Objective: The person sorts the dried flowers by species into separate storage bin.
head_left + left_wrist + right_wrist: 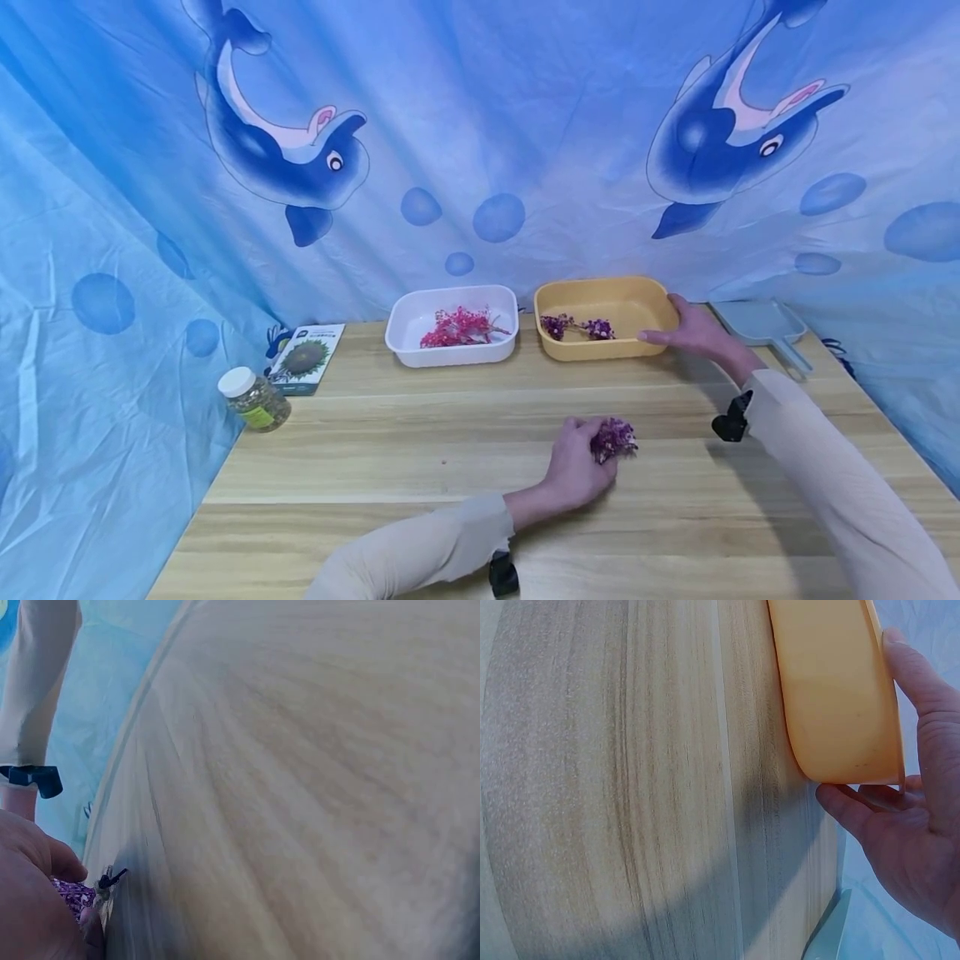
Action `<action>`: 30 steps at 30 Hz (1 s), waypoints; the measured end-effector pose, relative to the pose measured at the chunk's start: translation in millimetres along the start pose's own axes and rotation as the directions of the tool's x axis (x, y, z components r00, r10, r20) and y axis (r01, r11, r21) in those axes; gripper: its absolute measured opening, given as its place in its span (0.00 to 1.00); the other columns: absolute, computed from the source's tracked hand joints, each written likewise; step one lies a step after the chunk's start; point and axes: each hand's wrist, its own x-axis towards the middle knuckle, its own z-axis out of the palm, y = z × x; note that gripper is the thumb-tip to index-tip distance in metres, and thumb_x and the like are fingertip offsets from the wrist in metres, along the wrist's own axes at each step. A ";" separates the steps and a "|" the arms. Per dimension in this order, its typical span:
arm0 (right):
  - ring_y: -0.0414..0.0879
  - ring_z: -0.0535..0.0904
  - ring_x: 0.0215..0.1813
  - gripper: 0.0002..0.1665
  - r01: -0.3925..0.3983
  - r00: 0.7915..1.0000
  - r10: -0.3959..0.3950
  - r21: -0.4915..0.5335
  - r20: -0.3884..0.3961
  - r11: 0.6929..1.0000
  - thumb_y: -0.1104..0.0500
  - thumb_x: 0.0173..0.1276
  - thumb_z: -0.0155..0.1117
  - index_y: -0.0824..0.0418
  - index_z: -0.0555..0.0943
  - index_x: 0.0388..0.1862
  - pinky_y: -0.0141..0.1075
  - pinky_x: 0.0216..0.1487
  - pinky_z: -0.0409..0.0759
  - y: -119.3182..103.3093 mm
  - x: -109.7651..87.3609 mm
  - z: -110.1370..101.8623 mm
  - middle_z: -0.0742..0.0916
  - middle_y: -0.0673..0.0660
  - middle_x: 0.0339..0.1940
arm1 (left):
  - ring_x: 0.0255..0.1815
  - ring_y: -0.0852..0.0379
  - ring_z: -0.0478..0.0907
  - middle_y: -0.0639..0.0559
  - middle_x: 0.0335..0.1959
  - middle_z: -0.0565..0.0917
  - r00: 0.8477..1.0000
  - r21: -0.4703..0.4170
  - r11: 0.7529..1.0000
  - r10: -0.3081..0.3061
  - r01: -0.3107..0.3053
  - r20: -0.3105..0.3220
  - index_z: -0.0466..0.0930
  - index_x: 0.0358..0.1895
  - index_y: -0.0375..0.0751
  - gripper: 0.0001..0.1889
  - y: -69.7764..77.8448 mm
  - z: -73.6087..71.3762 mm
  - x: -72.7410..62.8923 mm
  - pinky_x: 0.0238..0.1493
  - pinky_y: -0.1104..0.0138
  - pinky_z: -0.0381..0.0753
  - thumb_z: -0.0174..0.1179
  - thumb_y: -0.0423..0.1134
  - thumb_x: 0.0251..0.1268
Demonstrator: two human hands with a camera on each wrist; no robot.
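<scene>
Near the middle of the table my left hand (pixel 579 468) holds a bunch of small purple dried flowers (pixel 615 439) between thumb and fingers. In the left wrist view a bit of the purple bunch (pixel 73 898) and its stems show past the thumb. My right hand (pixel 696 327) grips the right end of a yellow plastic basin (pixel 611 350). Seen from the right wrist, the thumb lies at the basin's rim and the fingers (pixel 844 810) reach around its end wall. Purple dried flower sprigs (pixel 598 330) lie inside the basin, toward its left side.
Left of the yellow basin stands a white basin (pixel 450 358) with pink dried flowers (pixel 463 325). A light blue dustpan (pixel 761 321) lies at the back right. A lidded jar (pixel 257 402) and a sunflower packet (pixel 307 358) are at the left edge. A dolphin-print curtain (pixel 480 150) borders the table.
</scene>
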 end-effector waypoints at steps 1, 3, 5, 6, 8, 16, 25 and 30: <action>0.78 0.57 0.70 0.72 0.000 1.000 0.000 0.000 -0.001 1.000 0.35 0.63 0.69 0.77 0.36 0.77 0.64 0.69 0.58 -0.1 0.5 -0.4 0.57 0.85 0.71 | 0.44 0.59 0.74 0.48 0.45 0.78 1.000 -0.010 1.000 0.007 -0.007 0.001 0.83 0.57 0.38 0.28 -0.2 -0.7 1.1 0.49 0.70 0.79 0.73 0.30 0.47; 0.78 0.57 0.70 0.72 -0.001 1.000 0.001 0.000 0.000 1.000 0.35 0.63 0.69 0.77 0.36 0.78 0.64 0.69 0.58 -0.2 1.1 -1.4 0.56 0.85 0.71 | 0.42 0.61 0.73 0.49 0.44 0.79 1.000 -0.021 0.999 0.024 -0.024 -0.002 0.83 0.57 0.39 0.28 -1.1 -1.8 3.3 0.48 0.72 0.78 0.74 0.30 0.47; 0.78 0.57 0.70 0.72 -0.003 1.000 0.003 0.000 0.001 1.000 0.35 0.63 0.70 0.76 0.36 0.78 0.64 0.70 0.58 -0.1 1.7 -1.9 0.56 0.85 0.72 | 0.41 0.62 0.72 0.50 0.43 0.79 0.999 -0.038 0.999 0.033 -0.034 -0.007 0.83 0.57 0.39 0.28 -2.0 -2.8 5.2 0.47 0.73 0.77 0.73 0.29 0.47; 0.78 0.57 0.70 0.73 -0.004 1.000 0.004 -0.002 0.002 1.000 0.35 0.63 0.69 0.77 0.35 0.78 0.65 0.69 0.58 0.2 1.8 -2.2 0.56 0.85 0.72 | 0.42 0.62 0.73 0.50 0.43 0.79 0.999 -0.047 0.998 0.032 -0.032 -0.008 0.82 0.58 0.38 0.29 -1.8 -3.6 6.2 0.47 0.73 0.77 0.73 0.29 0.47; 0.78 0.58 0.70 0.73 -0.002 1.000 0.002 -0.001 0.000 1.000 0.34 0.63 0.70 0.76 0.35 0.78 0.64 0.69 0.58 0.6 2.1 -2.3 0.57 0.85 0.72 | 0.41 0.61 0.72 0.49 0.43 0.78 0.999 -0.060 0.997 0.042 -0.043 -0.016 0.82 0.59 0.37 0.29 -1.7 -5.4 8.3 0.46 0.74 0.77 0.73 0.29 0.47; 0.78 0.57 0.70 0.73 -0.006 1.000 0.006 0.006 -0.002 1.000 0.35 0.62 0.70 0.77 0.36 0.78 0.64 0.70 0.58 1.5 1.1 -2.3 0.56 0.85 0.72 | 0.35 0.63 0.72 0.47 0.42 0.73 0.998 -0.224 0.972 0.060 -0.064 -0.028 0.77 0.63 0.31 0.32 1.6 -17.3 24.8 0.35 0.78 0.80 0.73 0.25 0.50; 0.77 0.60 0.69 0.71 -0.007 1.000 0.007 0.019 -0.009 1.000 0.37 0.63 0.70 0.76 0.37 0.78 0.64 0.69 0.60 5.0 1.9 -0.1 0.58 0.84 0.72 | 0.43 0.56 0.76 0.41 0.51 0.75 0.997 -0.208 0.975 0.068 -0.075 -0.042 0.73 0.69 0.35 0.36 8.3 -39.3 63.7 0.37 0.78 0.81 0.72 0.25 0.54; 0.77 0.58 0.70 0.69 -0.014 1.000 0.015 0.006 -0.010 1.000 0.39 0.65 0.69 0.76 0.37 0.78 0.64 0.70 0.59 2.2 2.5 1.6 0.57 0.84 0.72 | 0.46 0.53 0.77 0.39 0.54 0.76 0.996 -0.149 0.986 0.066 -0.075 -0.068 0.71 0.69 0.33 0.35 11.8 -52.9 97.5 0.41 0.77 0.80 0.73 0.30 0.56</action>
